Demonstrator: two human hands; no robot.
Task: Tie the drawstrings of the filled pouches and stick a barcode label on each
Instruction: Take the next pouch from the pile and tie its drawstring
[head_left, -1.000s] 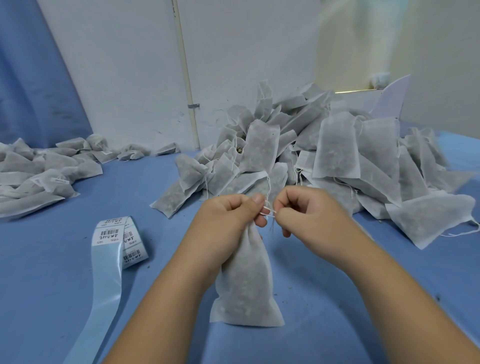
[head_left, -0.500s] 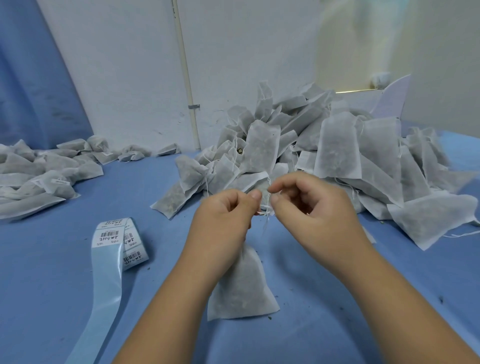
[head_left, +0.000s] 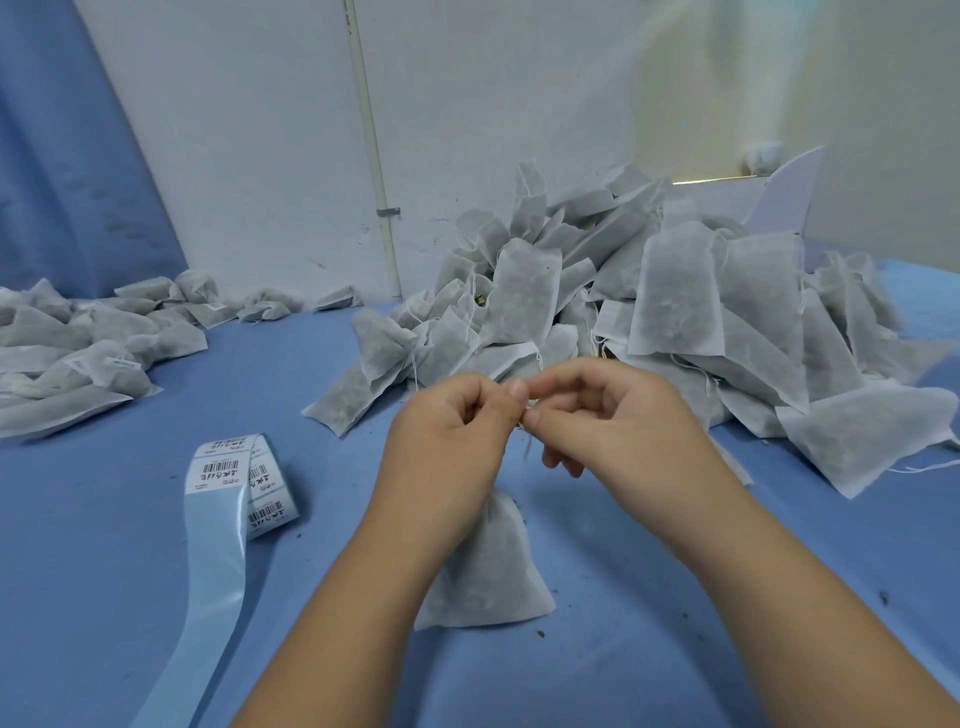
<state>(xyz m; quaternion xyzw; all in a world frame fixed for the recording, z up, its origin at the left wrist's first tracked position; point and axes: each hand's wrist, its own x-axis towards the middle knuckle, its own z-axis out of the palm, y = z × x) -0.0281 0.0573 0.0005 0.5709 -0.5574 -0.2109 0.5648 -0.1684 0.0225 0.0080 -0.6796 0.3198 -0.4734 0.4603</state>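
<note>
A filled white pouch (head_left: 488, 577) stands on the blue table (head_left: 623, 649) in front of me, its gathered neck hidden inside my left hand (head_left: 452, 441), which grips it. My right hand (head_left: 602, 415) is just to the right, fingers curled, pinching the thin white drawstring (head_left: 527, 415) between thumb and forefinger right next to my left thumb. A strip of barcode labels (head_left: 249, 478) lies to the left on its pale blue backing, curled over at the top.
A large heap of filled pouches (head_left: 649, 312) with loose strings fills the middle and right behind my hands. A second pile of pouches (head_left: 78, 353) lies at the far left. A white wall and a blue curtain (head_left: 67, 156) close off the back.
Both hands have lifted slightly with the pouch neck. My right hand has moved from pulling the string sideways to working it close against my left thumb.
</note>
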